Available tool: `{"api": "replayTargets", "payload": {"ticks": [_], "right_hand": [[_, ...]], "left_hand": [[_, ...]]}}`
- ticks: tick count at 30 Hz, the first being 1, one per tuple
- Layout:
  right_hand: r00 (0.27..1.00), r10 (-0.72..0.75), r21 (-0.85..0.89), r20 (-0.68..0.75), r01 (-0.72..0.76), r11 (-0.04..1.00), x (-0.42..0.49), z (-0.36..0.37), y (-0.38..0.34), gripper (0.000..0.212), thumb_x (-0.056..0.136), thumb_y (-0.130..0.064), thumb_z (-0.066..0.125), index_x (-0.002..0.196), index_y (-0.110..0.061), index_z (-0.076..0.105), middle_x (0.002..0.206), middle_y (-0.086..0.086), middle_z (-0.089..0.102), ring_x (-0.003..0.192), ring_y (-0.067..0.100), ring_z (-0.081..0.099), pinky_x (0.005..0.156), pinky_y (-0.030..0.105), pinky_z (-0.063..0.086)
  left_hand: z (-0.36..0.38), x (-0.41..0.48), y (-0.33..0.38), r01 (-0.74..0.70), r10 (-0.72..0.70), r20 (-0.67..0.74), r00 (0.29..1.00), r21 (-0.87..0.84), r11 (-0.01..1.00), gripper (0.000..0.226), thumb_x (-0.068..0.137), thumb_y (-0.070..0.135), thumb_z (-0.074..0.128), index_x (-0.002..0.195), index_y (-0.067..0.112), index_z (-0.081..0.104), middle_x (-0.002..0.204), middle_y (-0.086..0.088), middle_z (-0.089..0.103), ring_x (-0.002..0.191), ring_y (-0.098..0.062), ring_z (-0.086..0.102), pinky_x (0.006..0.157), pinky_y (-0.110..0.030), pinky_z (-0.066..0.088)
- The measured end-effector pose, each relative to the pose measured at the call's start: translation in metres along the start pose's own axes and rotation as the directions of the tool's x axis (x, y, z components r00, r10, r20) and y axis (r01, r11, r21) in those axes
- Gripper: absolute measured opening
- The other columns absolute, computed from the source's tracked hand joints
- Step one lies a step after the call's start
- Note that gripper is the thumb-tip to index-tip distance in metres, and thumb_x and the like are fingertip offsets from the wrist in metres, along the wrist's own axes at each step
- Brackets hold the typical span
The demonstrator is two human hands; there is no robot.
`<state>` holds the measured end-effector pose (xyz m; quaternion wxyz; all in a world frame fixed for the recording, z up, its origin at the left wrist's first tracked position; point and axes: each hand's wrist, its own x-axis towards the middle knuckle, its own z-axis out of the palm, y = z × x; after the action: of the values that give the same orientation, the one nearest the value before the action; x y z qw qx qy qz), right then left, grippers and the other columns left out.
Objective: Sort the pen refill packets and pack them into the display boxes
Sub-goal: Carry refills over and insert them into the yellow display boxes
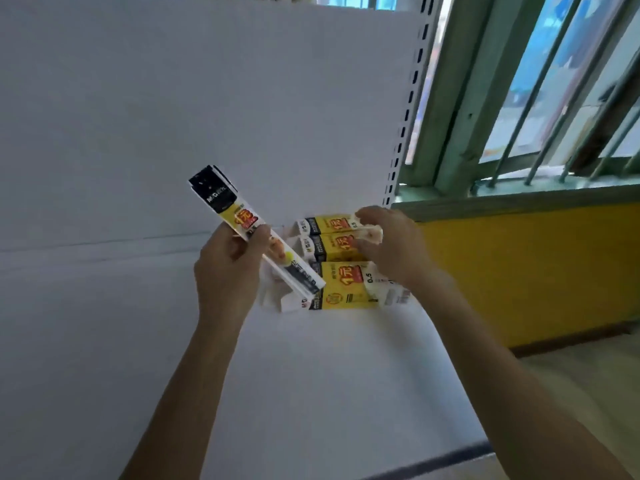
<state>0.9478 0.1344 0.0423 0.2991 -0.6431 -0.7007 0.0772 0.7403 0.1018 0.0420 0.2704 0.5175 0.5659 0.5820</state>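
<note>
Over the white shelf (311, 375), beside three yellow display boxes (341, 284) at its far right, the left hand (228, 268) grips a tilted bundle of refill packets (242, 221), seemingly kept ready, while the right hand (393, 249) pinches a pale piece (372, 234) at the middle box.

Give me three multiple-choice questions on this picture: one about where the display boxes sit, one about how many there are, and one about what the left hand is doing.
1. Where do the display boxes stand?
A. on the white shelf
B. on the window sill
C. on the floor

2. How many yellow display boxes show?
A. one
B. three
C. six

3. The left hand is:
A. flat on the shelf
B. gripping refill packets
C. empty, hanging loose

Answers:
1 A, they rest on the shelf near its slotted upright.
2 B, three lie one behind another.
3 B, fingers and thumb curl round the tilted packets.
</note>
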Motion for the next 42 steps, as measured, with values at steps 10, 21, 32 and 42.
{"api": "replayTargets", "payload": {"ticks": [10, 21, 32, 42], "right_hand": [[0.900, -0.123, -0.193, 0.418, 0.220, 0.956, 0.043, 0.002, 0.008, 0.052, 0.075, -0.037, 0.072, 0.122, -0.021, 0.055, 0.118, 0.000, 0.053, 0.108, 0.019, 0.050, 0.091, 0.036, 0.045], [0.871, -0.069, -0.299, 0.487, 0.240, 0.924, 0.054, 0.018, -0.009, 0.047, 0.078, -0.020, 0.062, 0.121, -0.018, 0.047, 0.118, 0.005, 0.045, 0.107, 0.023, 0.046, 0.085, 0.037, 0.044], [0.910, 0.000, -0.173, 0.414, 0.078, 0.982, 0.046, 0.015, -0.010, 0.037, 0.068, -0.019, 0.070, 0.099, -0.025, 0.050, 0.106, 0.000, 0.052, 0.098, 0.021, 0.049, 0.094, 0.047, 0.041], [0.966, -0.012, -0.147, 0.257, 0.051, 0.988, 0.041, 0.011, -0.007, 0.031, 0.082, -0.021, 0.064, 0.111, -0.032, 0.065, 0.115, -0.002, 0.063, 0.099, 0.022, 0.059, 0.087, 0.037, 0.048]], "left_hand": [[0.013, -0.018, -0.015, 0.156, -0.204, -0.270, 0.941, -0.189, 0.969, 0.009, 0.086, 0.027, 0.063, 0.091, 0.019, 0.063, 0.074, 0.005, 0.067, 0.055, -0.002, 0.062, 0.056, -0.018, 0.052], [-0.002, -0.031, -0.008, 0.181, -0.239, -0.233, 0.943, -0.243, 0.953, 0.011, 0.088, 0.023, 0.061, 0.079, 0.016, 0.062, 0.076, 0.000, 0.065, 0.064, -0.010, 0.060, 0.054, -0.014, 0.049], [-0.023, -0.036, 0.005, 0.114, -0.178, -0.262, 0.948, -0.244, 0.963, 0.008, 0.089, 0.026, 0.059, 0.084, 0.019, 0.061, 0.081, 0.001, 0.067, 0.073, -0.011, 0.062, 0.056, -0.014, 0.048], [-0.034, -0.045, 0.006, 0.089, -0.170, -0.300, 0.939, -0.265, 0.960, 0.009, 0.088, 0.025, 0.060, 0.086, 0.016, 0.063, 0.077, 0.006, 0.068, 0.068, -0.006, 0.062, 0.053, -0.011, 0.048]]}}
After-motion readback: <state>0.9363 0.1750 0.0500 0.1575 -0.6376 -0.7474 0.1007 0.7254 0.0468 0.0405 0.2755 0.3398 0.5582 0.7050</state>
